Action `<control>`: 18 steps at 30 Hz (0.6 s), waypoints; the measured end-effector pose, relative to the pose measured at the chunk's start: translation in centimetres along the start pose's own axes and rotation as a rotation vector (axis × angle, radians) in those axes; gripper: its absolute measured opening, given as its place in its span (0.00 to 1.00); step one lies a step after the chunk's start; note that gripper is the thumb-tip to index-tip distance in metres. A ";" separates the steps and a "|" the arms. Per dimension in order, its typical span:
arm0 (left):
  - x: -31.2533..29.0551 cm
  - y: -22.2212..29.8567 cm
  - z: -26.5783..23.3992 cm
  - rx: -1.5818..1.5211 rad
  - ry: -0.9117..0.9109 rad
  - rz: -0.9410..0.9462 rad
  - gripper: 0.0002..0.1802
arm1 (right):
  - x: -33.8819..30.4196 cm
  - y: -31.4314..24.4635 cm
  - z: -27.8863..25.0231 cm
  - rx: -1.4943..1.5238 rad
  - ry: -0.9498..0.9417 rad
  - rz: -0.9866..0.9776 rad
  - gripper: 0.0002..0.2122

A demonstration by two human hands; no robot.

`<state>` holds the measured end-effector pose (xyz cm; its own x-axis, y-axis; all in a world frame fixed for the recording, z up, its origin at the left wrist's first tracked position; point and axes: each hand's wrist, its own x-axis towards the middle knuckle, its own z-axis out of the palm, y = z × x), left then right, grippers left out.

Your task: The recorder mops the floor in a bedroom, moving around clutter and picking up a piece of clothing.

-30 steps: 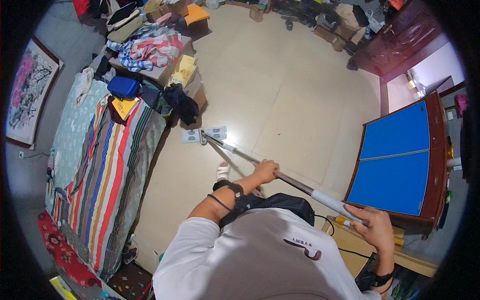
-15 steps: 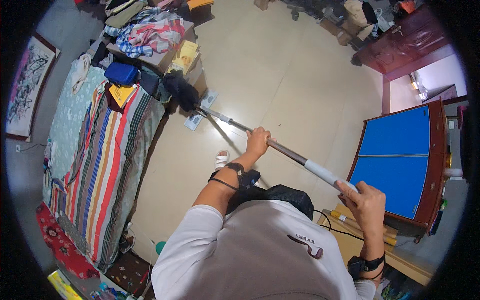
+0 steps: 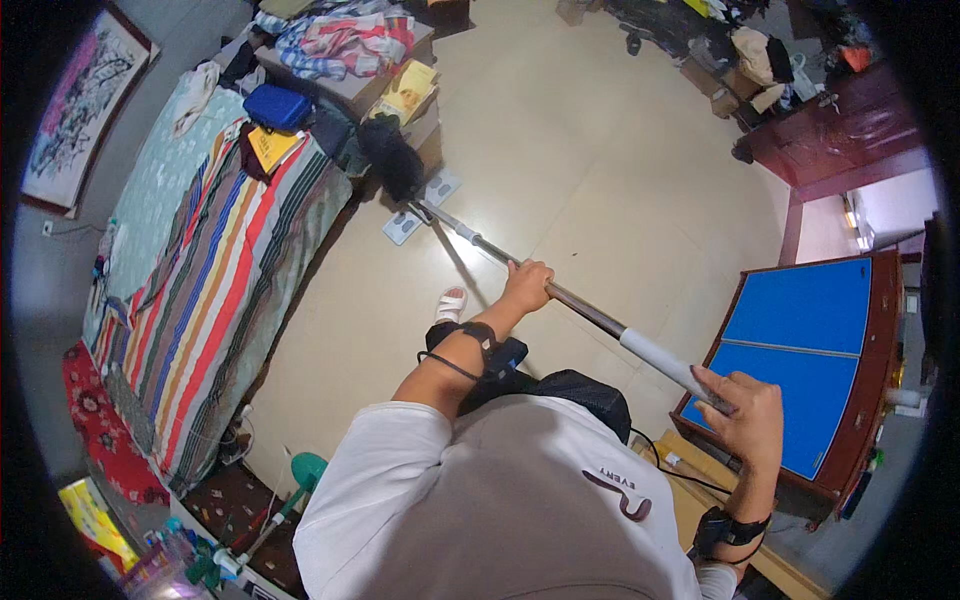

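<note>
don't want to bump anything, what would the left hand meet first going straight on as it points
Beyond the mop pole it grips, the left hand seems to have a free way over the floor, perhaps to the far boxes; depth is unclear.

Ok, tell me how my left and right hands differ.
The left hand grips bare metal on the mop pole; the right hand holds the upper end of the pale grip. The left hand is nearer the mop head; the right hand, the blue panels. Both hold the same pole.
</note>
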<state>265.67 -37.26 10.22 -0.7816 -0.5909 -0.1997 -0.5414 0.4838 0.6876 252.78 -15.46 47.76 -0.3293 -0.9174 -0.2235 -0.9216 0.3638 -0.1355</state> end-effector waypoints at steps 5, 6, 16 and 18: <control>-3.1 0.8 -0.9 -0.009 -0.055 -0.081 0.11 | 0.8 1.0 -0.8 0.167 -0.050 -0.018 0.22; -3.7 0.3 -0.9 -0.012 -0.044 -0.102 0.11 | 0.8 1.0 -0.7 0.206 -0.063 0.013 0.23; -7.3 -4.6 -1.1 -0.119 0.228 -0.074 0.13 | 1.9 -2.2 1.1 0.130 -0.050 -0.153 0.22; -7.9 -4.8 -1.0 -0.138 0.178 -0.078 0.13 | 1.3 -2.4 1.5 0.114 -0.040 -0.175 0.22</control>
<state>274.77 -35.54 9.23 -0.6657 -0.7334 -0.1377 -0.5407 0.3470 0.7663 254.83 -17.30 46.38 -0.1553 -0.9619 -0.2250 -0.9340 0.2172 -0.2838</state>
